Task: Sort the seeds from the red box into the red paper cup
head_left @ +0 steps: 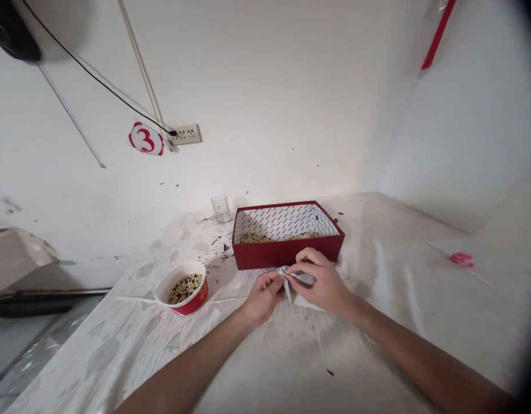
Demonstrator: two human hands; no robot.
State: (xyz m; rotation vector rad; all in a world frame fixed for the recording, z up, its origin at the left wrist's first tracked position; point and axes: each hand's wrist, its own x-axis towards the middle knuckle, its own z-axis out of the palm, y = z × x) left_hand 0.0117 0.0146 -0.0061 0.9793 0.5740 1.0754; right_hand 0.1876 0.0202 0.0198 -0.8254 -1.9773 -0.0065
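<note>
Nearby, 1 red box separates both hands from the wall.

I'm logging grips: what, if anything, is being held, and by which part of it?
The left hand and right hand pinch a white sheet near its upper end; whether it is paper or plastic cannot be told.
</note>
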